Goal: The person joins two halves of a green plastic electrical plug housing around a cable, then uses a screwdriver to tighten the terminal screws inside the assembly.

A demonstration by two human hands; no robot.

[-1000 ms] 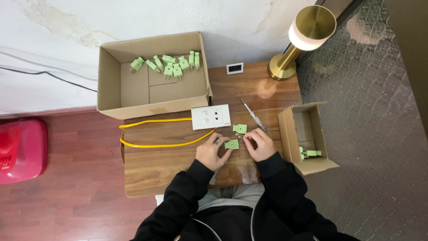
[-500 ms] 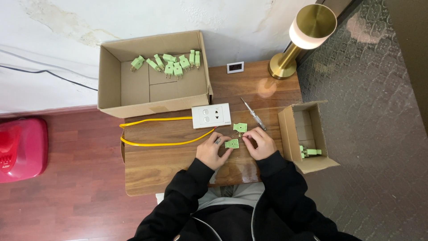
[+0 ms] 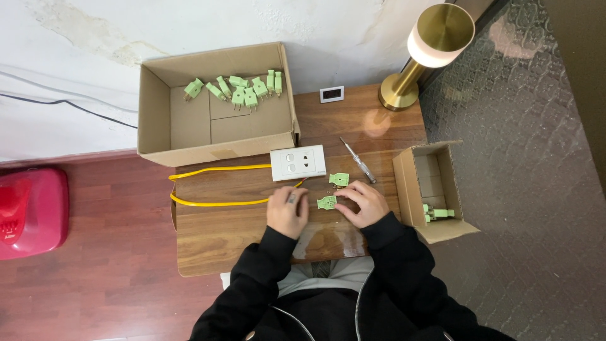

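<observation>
A: Start at the left. What is over there?

B: A red plastic object [image 3: 28, 211] sits on the floor, well apart from the wooden table [image 3: 227, 243]. On the table's far left stands a large open cardboard box [image 3: 154, 117] with a row of green plugs [image 3: 237, 91] along its back wall. A yellow cable [image 3: 208, 201] loops across the wood in front of it and runs to a white switch-and-socket plate [image 3: 298, 163].

A: And the hands?

B: Both forearms, in black sleeves, reach forward from the body and angle inward. The left hand [image 3: 287, 211] lies palm down, fingers curled, its fingertips on the left edge of a green plug half [image 3: 326, 202] that lies flat on the table between the two hands. The right hand [image 3: 365, 202] is also palm down, its fingers bent and pinching the right side of the same piece.

A: Anything beyond them?

B: A second green plug half [image 3: 339, 179] lies just above, near a screwdriver [image 3: 358, 160]. Further right are a brass lamp [image 3: 423, 57] and a small open box [image 3: 435, 189] holding green plug parts [image 3: 437, 215].
</observation>
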